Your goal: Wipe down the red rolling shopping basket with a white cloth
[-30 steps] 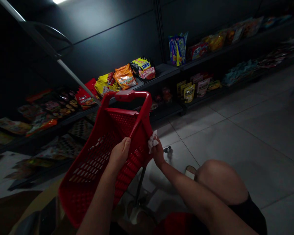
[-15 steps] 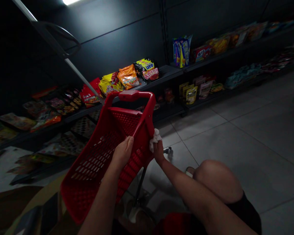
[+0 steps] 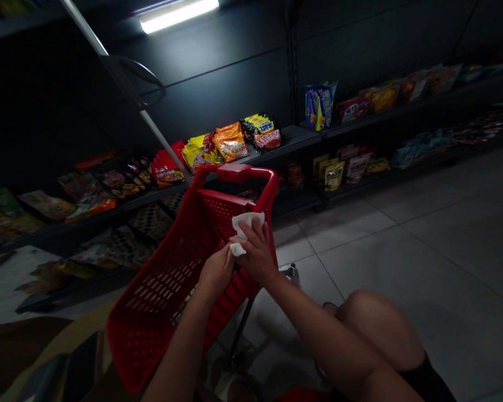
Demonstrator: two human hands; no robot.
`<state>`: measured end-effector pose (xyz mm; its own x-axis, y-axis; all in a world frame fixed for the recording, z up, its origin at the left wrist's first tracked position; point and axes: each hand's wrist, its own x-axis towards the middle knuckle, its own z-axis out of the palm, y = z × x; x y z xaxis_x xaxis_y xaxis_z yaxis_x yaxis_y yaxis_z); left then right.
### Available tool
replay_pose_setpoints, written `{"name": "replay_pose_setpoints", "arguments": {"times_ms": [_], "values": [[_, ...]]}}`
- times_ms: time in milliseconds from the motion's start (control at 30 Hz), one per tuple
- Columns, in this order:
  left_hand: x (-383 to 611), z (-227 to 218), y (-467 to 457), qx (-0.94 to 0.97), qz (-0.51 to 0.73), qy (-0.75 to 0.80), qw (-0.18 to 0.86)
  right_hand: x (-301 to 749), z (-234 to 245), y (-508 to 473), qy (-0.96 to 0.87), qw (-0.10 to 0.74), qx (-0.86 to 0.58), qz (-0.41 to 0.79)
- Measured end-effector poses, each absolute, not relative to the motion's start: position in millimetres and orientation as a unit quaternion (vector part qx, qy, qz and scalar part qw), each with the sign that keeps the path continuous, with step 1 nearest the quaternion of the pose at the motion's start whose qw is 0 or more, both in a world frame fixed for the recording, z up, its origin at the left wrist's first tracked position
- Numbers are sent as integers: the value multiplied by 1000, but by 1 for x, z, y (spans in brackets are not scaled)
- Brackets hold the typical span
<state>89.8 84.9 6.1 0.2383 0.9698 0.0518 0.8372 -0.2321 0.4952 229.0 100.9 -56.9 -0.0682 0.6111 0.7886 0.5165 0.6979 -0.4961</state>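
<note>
A red plastic shopping basket (image 3: 167,279) with slotted walls leans at a tilt in front of me, its carry handle (image 3: 235,173) at the far end. My left hand (image 3: 218,273) is closed over its near rim. My right hand (image 3: 257,251) lies over a white cloth (image 3: 248,221), pressing it against the rim and side of the basket near the handle. One end of the cloth bunches between the two hands. The right fingers are stretched forward over it, and the palm side is hidden.
Shelves with noodle packets (image 3: 230,142) and snack bags (image 3: 321,106) run along the dark wall. A metal pole (image 3: 159,131) with a loop rises behind the basket. Grey floor tiles (image 3: 381,245) extend right. My bent knee (image 3: 377,329) is close by. A lamp (image 3: 180,15) glows above.
My right hand has moved with the cloth from the basket's outer right side up and left onto the rim, beside my left hand. The cloth is more spread out. The view has shifted slightly.
</note>
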Motion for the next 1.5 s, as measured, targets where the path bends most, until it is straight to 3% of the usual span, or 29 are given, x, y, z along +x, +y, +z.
{"name": "replay_pose_setpoints", "arguments": {"times_ms": [200,400,567,700,800,1000,1167,1333,1500], "values": [[95,12,81,774,151,598,145,302,-13,160,-813,484,-320,-53],[91,14,78,781,164,585,147,371,35,218,-765,506,-393,-69],[84,17,73,783,170,572,173,344,21,175,-771,513,-368,-84],[81,19,68,789,170,559,189,318,4,126,-856,411,-307,-64],[82,19,63,794,173,548,197,339,20,137,-886,363,-281,-69],[91,20,64,813,154,531,181,405,56,200,-828,453,-319,-84],[87,21,71,820,162,515,189,394,54,180,-780,488,-378,-101],[64,28,74,804,149,536,211,355,60,113,-791,388,-443,-163],[76,47,67,776,160,590,152,321,87,57,-847,238,-450,-153]]}}
